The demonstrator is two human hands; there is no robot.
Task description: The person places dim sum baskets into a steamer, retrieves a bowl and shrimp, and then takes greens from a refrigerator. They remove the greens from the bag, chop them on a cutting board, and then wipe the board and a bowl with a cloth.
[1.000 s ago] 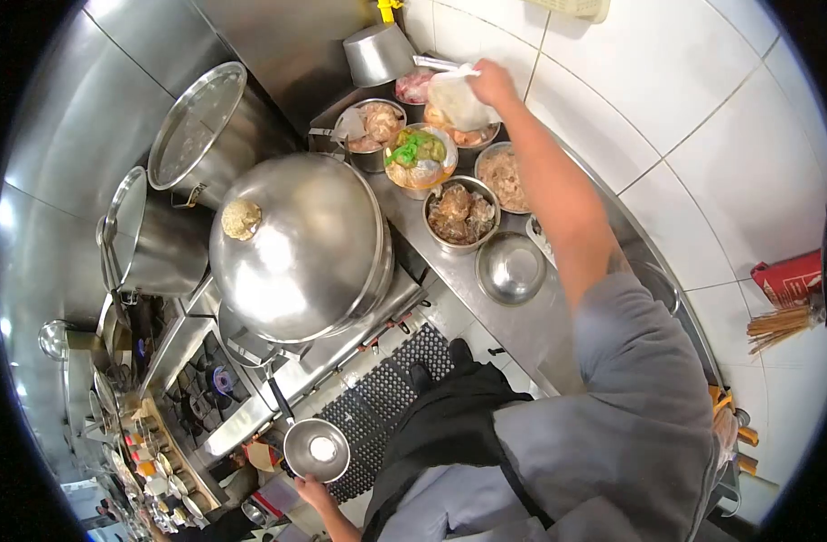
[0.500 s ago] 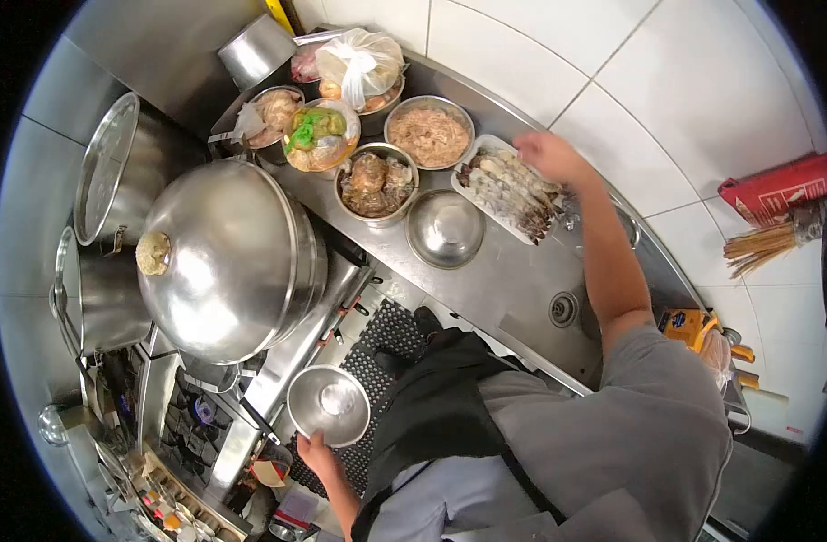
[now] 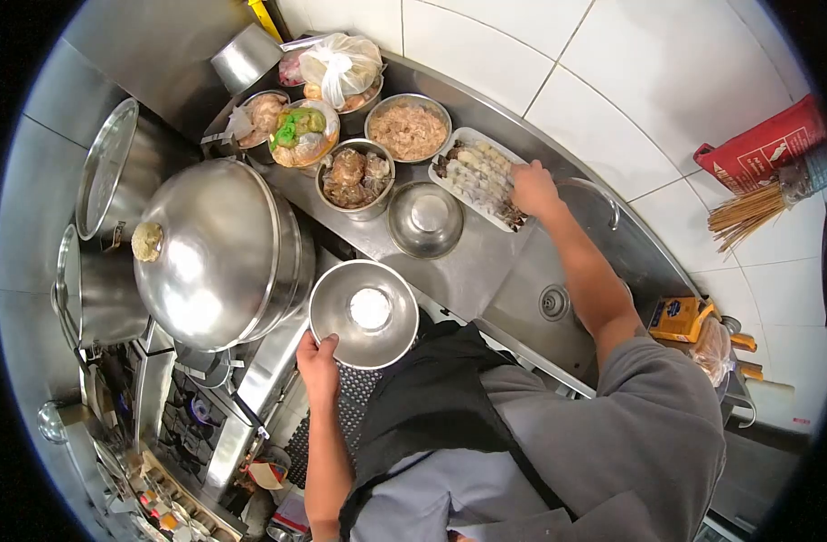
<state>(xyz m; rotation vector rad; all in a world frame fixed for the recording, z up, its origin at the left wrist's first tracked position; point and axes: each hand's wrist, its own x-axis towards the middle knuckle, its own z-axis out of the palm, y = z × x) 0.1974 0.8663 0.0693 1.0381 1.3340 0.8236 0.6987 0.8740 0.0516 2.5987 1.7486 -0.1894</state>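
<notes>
My left hand grips the rim of a steel mixing bowl, thumb on the inside. The bowl is tilted towards me over the counter's front edge, and nothing shows in it. My right hand reaches across the sink to the right side of a white tray of raw shrimp. Its fingers are curled down at the shrimp and the tray's edge; what lies between them is hidden. A round steel bowl or lid lies on the counter between the tray and the held bowl.
Behind stand bowls of shredded meat and bagged food. A large domed steel pot covers the stove at left. To the right are the sink, its faucet and skewers by the wall.
My left hand has raised the mixing bowl up and right, nearer the counter. My right hand has come down onto the tray's right side. The whole view has shifted slightly.
</notes>
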